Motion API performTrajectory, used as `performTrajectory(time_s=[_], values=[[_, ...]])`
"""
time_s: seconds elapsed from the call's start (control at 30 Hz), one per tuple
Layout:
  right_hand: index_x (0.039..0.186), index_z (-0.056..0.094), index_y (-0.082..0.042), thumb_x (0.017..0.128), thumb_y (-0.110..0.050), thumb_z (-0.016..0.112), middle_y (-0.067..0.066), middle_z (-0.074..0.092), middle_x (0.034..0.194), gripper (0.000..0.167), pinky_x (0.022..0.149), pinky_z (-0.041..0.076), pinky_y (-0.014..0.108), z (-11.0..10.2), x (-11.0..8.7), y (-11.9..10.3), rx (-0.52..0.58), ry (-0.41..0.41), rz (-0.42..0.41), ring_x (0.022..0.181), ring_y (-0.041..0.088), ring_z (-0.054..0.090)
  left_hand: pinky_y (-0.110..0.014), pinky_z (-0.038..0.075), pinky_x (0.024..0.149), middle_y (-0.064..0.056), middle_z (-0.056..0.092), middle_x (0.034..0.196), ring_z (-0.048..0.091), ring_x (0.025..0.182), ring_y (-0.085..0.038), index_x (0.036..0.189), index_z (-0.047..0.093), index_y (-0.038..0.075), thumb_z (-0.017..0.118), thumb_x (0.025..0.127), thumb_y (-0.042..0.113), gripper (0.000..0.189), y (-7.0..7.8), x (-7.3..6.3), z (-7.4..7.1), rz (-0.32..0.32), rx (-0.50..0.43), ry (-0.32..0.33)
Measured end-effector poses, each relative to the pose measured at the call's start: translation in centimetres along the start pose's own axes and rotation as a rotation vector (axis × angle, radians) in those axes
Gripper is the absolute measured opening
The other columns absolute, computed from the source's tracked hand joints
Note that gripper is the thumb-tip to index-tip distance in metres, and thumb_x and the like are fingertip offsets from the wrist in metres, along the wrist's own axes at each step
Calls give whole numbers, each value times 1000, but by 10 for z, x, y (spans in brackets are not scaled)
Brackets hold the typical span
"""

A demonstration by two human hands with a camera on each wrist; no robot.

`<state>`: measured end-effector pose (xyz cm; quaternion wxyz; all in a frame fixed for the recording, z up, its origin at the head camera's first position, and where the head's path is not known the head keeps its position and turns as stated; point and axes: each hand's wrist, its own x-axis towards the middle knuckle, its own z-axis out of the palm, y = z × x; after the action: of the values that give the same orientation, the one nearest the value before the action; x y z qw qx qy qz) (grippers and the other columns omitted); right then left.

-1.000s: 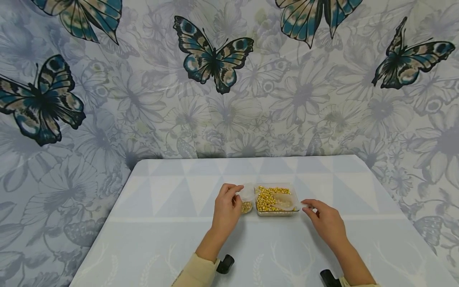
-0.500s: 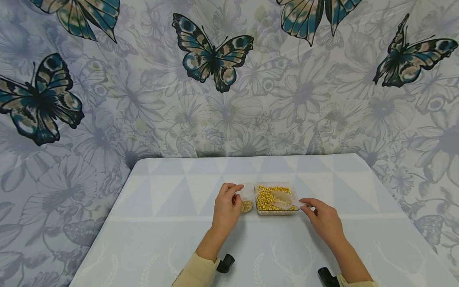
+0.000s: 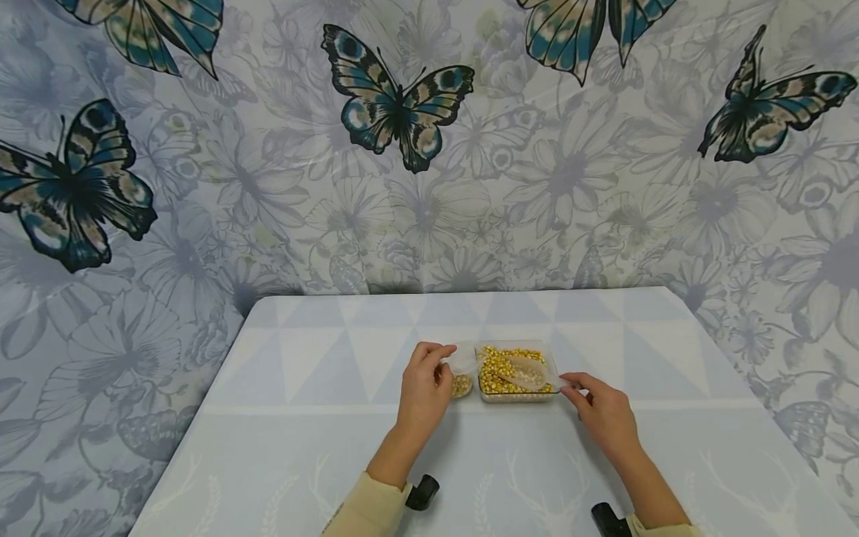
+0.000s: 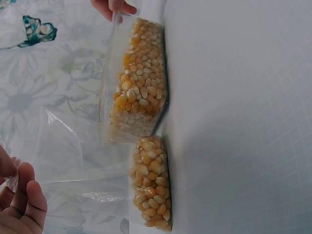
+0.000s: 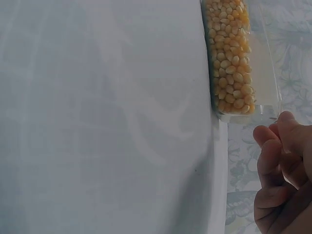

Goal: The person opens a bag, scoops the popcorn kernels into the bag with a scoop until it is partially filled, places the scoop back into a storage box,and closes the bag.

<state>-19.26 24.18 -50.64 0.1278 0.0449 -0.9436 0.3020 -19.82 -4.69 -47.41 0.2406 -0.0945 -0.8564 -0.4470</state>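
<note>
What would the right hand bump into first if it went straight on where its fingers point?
Most likely the right end of the clear container holding corn kernels: the right hand is close beside it. Depth is unclear, so it might pass just over instead.

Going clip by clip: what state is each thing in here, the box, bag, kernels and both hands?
Clear box: upright, uncovered, holding kernels.
Kernels: loose, in box and bag.
Clear bag: filled only at the bottom, upper film drawn up; mouth cannot be made out.
Left hand: pinching the bag's film.
Right hand: pinching a thin clear piece, perhaps a scoop handle.
</note>
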Motion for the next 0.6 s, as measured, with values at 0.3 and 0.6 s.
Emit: performTrajectory(time_s=[0.3, 0.6], values=[[105, 74, -14, 88, -13, 74, -7, 52, 52, 16, 45, 35, 22, 8, -4, 3, 55, 111, -47, 45, -2, 40, -20, 48, 62, -6, 61, 105, 53, 73, -9, 114, 73, 3, 58, 90, -8, 30, 0, 0, -1, -13, -15, -13], [104, 73, -13, 90, -13, 73, -2, 55, 53, 15, 45, 38, 22, 10, -4, 4, 117, 106, -12, 46, -1, 44, -19, 48, 62, -5, 61, 107, 52, 72, -8, 116, 73, 6, 58, 91, -8, 31, 0, 0, -2, -31, -4, -33]])
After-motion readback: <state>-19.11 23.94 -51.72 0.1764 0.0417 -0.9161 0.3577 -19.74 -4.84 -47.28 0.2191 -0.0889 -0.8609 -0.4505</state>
